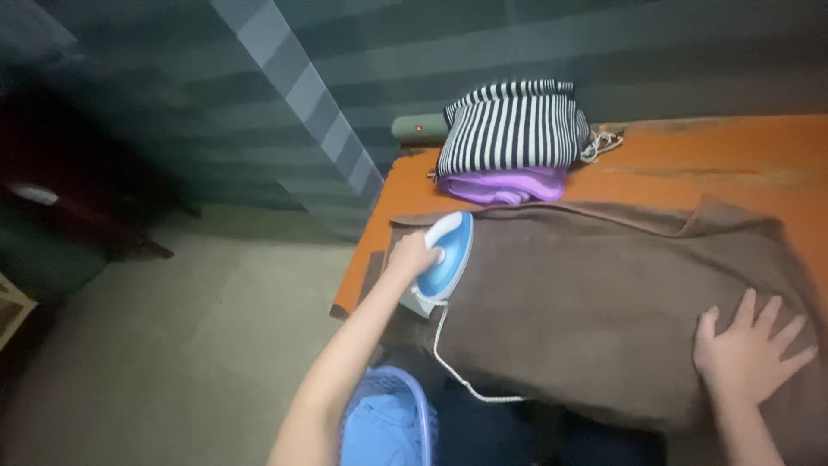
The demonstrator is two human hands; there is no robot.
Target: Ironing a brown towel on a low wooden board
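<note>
Head view, near to far. Nearest the viewer, at the lower edge, stands a blue laundry basket holding blue cloth, on the floor below the tabletop's near edge. A white cord hangs in a loop from the iron's heel, over the cloth's near edge.

The right hand lies flat with fingers spread on the brown garment, pressing its near right part; its grip is open and clasps nothing. The left hand is closed around the handle of the blue-and-white iron, which rests sole-down on the garment's left end, close to the orange tabletop's left corner.

The garment is spread wide across the tabletop, its near edge draping over the side. Judged from its folds, it is soft, limp and fairly thick: it should slide or bunch under a moving iron unless pinned flat, so a flat palm away from the sole is the sensible hold. The iron looks rigid and moderately heavy, with a smooth shell; the handle on top is the only safe place to take it, as the sole is presumably hot. The trailing cord may snag on the table edge.

Farther back, a folded black-and-white striped cloth sits on top of a folded purple cloth, with a tangle of pale cord just beside them to the right. Behind these a dark green cylinder lies at the tabletop's far edge, against a striped grey-green wall.
</note>
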